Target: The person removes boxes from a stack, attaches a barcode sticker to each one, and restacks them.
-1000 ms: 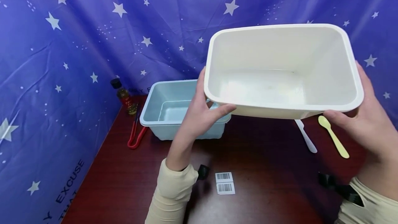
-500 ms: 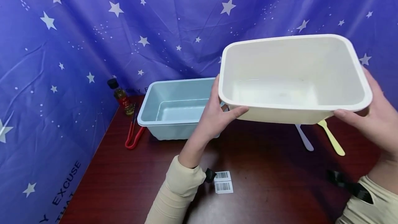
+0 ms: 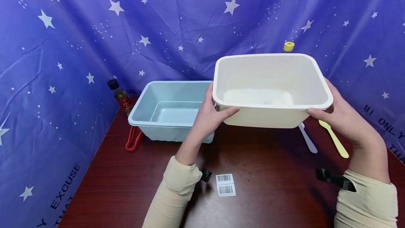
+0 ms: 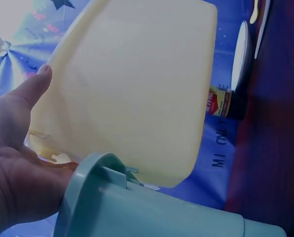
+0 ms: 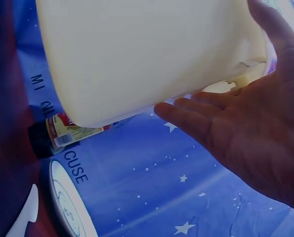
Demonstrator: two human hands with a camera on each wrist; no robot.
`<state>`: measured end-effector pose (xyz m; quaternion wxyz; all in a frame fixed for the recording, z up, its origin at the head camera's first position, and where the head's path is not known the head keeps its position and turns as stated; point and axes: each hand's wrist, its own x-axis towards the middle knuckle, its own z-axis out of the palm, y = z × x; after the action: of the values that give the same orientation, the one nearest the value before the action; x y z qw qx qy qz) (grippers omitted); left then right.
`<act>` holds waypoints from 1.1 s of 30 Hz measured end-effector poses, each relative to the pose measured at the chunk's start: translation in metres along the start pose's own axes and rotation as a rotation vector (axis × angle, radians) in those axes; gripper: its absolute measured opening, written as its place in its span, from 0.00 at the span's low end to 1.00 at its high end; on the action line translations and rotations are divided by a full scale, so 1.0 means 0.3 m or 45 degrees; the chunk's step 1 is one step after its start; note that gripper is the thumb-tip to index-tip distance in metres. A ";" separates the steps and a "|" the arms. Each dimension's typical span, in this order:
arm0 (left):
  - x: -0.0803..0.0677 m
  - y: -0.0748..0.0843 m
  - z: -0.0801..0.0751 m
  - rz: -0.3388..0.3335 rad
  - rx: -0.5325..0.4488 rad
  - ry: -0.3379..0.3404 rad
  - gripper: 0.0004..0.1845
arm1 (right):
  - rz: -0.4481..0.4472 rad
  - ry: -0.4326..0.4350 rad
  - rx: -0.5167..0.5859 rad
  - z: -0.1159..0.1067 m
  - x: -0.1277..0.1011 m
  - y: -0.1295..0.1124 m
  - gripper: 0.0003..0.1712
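White bin [image 3: 262, 117] is up in the air over the bench [image 3: 269, 192], mouth tipped twd the wearer, just R of the blue bin [image 3: 167, 133] as the head cam sees it. L hand [image 3: 207, 115] has its L end, thumb on the near side under the rim, fingers round the end wall; R hand [image 3: 341, 117] has the other end, thumb likewise in front. So both sets of fingers are grasping the bin, R ones fairly straight along the end wall per R wrist cam.

Traffic now: L hand cuts across the blue bin's R end; can't tell if they touch. Blue bin sits on the bench, w/ red-handled tongs [image 3: 134, 140] by its L end, partly hidden, & a black-capped bottle [image 3: 122, 97] behind those. Yellow cap [image 3: 288, 46] pokes up over the white bin's far rim. Wrist cams pick up a labelled bottle [image 5: 70, 136] & a round white-faced item [image 5: 70, 202] beyond, both blocked from the head view. White knife [image 3: 307, 138] & yellow spoon [image 3: 334, 139] lie below on the R, upper ends obscured. Barcode labels [image 3: 225, 185] flat on the bench up front, starry blue curtain [image 3: 177, 17] behind it all
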<state>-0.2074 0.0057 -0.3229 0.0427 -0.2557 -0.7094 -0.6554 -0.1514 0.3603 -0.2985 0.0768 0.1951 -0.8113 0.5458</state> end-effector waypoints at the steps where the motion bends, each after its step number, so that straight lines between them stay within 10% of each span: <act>1: 0.000 0.000 -0.003 -0.020 0.021 0.006 0.53 | 0.007 -0.022 0.008 0.001 0.003 0.004 0.52; 8: 0.000 -0.004 -0.019 -0.170 0.321 -0.011 0.51 | 0.086 -0.107 -0.131 -0.001 -0.011 0.025 0.47; 22: 0.000 -0.011 0.004 -0.159 0.806 -0.117 0.46 | 0.443 -0.299 -0.413 -0.022 -0.039 0.051 0.48; 33: 0.004 -0.018 0.012 -0.285 0.884 -0.138 0.62 | 0.395 -0.271 -0.390 -0.020 -0.029 0.105 0.42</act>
<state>-0.2096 0.0096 -0.3277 0.0175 -0.1811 -0.9143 -0.3618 -0.1565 0.3783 -0.3260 -0.0654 0.1105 -0.9084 0.3979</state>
